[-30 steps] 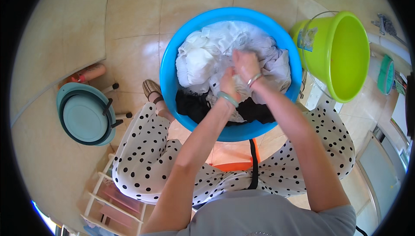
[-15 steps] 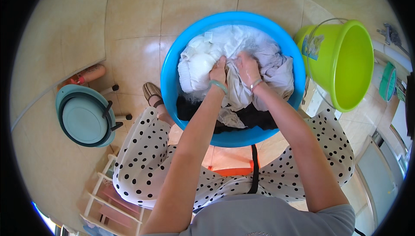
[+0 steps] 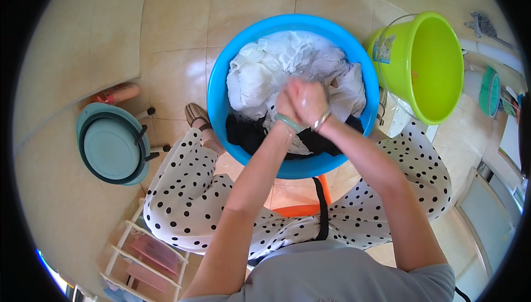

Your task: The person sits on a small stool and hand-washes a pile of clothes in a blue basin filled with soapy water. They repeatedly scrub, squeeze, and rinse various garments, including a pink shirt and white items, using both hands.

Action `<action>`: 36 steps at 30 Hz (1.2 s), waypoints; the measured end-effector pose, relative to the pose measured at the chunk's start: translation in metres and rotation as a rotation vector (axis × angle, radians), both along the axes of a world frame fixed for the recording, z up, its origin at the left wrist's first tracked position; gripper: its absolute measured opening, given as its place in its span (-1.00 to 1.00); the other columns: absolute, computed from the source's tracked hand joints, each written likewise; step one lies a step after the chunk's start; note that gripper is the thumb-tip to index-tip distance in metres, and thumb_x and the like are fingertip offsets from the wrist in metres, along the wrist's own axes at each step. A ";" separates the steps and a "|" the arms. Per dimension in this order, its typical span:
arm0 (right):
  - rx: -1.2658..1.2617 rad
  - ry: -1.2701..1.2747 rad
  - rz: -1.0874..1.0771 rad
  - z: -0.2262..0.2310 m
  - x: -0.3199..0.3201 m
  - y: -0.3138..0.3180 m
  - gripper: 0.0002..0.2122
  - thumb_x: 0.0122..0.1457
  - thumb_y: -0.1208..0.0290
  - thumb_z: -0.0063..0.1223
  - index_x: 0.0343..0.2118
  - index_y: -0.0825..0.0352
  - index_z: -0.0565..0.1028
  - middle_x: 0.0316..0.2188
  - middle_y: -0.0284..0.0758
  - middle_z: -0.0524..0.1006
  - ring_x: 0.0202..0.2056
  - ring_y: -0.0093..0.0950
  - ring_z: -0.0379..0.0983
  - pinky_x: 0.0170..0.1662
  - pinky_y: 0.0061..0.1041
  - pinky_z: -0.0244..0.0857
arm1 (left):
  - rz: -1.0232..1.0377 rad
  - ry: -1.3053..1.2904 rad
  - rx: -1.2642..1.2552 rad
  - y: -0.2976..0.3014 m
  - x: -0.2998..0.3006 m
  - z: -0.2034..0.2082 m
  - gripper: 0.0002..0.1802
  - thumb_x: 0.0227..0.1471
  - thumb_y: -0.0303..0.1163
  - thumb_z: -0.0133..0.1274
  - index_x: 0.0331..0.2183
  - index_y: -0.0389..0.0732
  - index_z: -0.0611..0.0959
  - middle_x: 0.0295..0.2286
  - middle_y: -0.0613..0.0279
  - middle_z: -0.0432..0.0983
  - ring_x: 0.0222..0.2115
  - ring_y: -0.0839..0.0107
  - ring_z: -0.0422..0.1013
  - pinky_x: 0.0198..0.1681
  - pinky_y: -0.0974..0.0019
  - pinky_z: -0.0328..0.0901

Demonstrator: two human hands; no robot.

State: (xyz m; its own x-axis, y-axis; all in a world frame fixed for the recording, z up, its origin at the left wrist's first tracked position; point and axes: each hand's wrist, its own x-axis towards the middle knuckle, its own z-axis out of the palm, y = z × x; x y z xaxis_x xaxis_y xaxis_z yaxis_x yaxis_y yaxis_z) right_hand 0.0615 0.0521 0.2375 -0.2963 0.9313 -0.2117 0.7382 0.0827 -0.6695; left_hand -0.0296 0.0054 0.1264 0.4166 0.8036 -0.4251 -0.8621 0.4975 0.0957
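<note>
A round blue basin (image 3: 221, 97) holds wet laundry in front of me. My left hand (image 3: 287, 107), below a green bangle, is closed against my right hand (image 3: 308, 102), which wears a silvery bracelet. Both fists press together above the middle of the basin, gripping a white garment (image 3: 298, 146) whose lower end shows beneath my wrists. Most of the gripped cloth is hidden behind my fingers. White clothes (image 3: 249, 83) are heaped at the left and far side, with pale greyish cloth (image 3: 349, 89) at the right. Black clothing (image 3: 243, 134) lies along the near side.
A lime-green bucket (image 3: 437, 69) with a wire handle leans right of the basin. Left of me are a folding teal basin (image 3: 110, 150) and a white rack (image 3: 124, 252). A wall tap (image 3: 481, 24) and a green-edged brush-like item (image 3: 490, 92) are at the far right.
My hands have come together from slightly apart, closing over each other. The white garment has bunched up between them, and more black clothing shows at the right. The view has shifted slightly.
</note>
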 end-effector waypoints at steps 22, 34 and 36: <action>0.145 -0.203 -0.116 -0.031 0.045 0.006 -0.76 0.08 0.30 -0.07 -0.60 0.35 0.47 -0.65 -0.07 0.46 -0.57 -0.10 0.43 -0.48 -0.21 0.33 | 0.011 0.675 -0.555 -0.004 0.060 0.088 -0.71 0.11 -0.26 -0.22 -0.31 -0.23 0.52 -0.29 0.20 0.49 -0.28 0.34 0.41 -0.18 0.29 0.30; 0.208 -0.011 0.066 0.036 0.009 -0.034 -0.73 0.17 0.29 -0.18 -0.54 0.34 0.48 -0.67 -0.07 0.46 -0.57 -0.10 0.44 -0.48 -0.17 0.34 | 0.077 0.348 -0.387 -0.009 0.028 0.115 -0.72 0.10 -0.26 -0.19 -0.28 -0.23 0.52 -0.33 0.25 0.48 -0.29 0.37 0.39 -0.17 0.27 0.28; 0.070 -0.141 -0.220 0.012 0.041 0.006 -0.65 0.20 0.26 -0.23 -0.58 0.38 0.49 -0.63 -0.04 0.47 -0.55 -0.09 0.45 -0.46 -0.18 0.35 | 0.052 0.501 -0.549 -0.010 0.060 0.141 -0.70 0.11 -0.26 -0.21 -0.24 -0.23 0.51 -0.31 0.25 0.49 -0.27 0.36 0.40 -0.14 0.27 0.28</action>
